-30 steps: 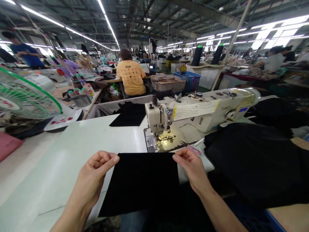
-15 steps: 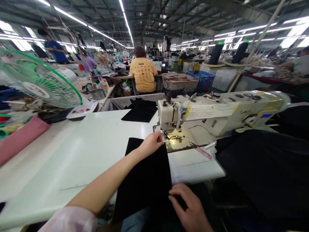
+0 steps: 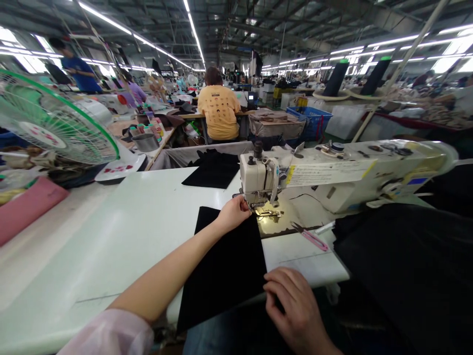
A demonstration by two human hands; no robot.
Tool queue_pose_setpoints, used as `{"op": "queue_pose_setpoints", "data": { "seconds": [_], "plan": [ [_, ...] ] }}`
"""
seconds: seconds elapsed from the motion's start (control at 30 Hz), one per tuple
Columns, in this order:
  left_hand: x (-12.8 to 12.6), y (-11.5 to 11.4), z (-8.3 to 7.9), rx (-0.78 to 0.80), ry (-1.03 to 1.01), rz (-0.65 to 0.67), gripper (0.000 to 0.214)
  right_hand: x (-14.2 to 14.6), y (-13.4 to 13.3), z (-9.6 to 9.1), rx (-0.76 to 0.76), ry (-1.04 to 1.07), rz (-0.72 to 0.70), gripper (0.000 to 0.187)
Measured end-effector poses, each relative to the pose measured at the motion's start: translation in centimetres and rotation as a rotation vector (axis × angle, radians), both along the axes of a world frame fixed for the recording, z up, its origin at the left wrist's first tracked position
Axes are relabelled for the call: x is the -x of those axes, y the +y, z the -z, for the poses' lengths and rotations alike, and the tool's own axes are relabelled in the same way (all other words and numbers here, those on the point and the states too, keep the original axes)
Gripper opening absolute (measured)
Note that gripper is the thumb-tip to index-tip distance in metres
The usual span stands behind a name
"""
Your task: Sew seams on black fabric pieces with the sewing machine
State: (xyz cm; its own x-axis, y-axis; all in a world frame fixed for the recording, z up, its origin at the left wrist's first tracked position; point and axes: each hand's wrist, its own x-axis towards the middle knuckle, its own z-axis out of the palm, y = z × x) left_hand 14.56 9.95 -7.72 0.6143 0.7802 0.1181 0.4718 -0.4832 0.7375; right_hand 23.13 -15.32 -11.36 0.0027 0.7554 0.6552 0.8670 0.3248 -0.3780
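A black fabric panel [image 3: 225, 266] lies on the pale tabletop, its lower part hanging over the front edge toward my lap. My left hand [image 3: 235, 212] is closed in a pinch on the panel's top right corner, right beside the presser foot of the sewing machine [image 3: 258, 180]. At the panel's lower right edge, my right hand [image 3: 297, 308] has its fingers curled with the tips on the cloth; the thumb's contact is partly hidden. Pink-handled thread snips [image 3: 312, 239] rest to the right of the lit needle plate [image 3: 269, 214].
Another black fabric piece [image 3: 214, 170] lies behind, left of the machine head. Dark cloth [image 3: 402, 266] is heaped at right. A green-rimmed fan [image 3: 62, 123] and a pink cloth roll [image 3: 33, 209] are at left. A person in a yellow shirt [image 3: 219, 111] sits ahead.
The panel's top edge has moved slightly up toward the presser foot, and its lower end has risen. My right hand has shifted a little up and right, its fingers more curled.
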Motion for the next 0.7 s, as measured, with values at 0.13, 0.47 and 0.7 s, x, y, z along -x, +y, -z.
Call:
{"op": "queue_pose_setpoints", "data": {
  "seconds": [0.13,0.47,0.7],
  "plan": [
    [-0.2,0.3,0.2,-0.021,0.038,0.001,0.014,-0.2,0.3,0.2,-0.019,0.02,-0.011,0.027],
    [1.8,-5.2,-2.2,-0.265,0.207,-0.053,0.022,-0.6,0.1,-0.4,-0.025,-0.007,-0.064,0.027],
    [6.8,-13.3,-1.4,-0.472,0.383,0.545,0.02,-0.8,1.4,-1.0,0.062,0.036,-0.061,0.028]
  ]
}}
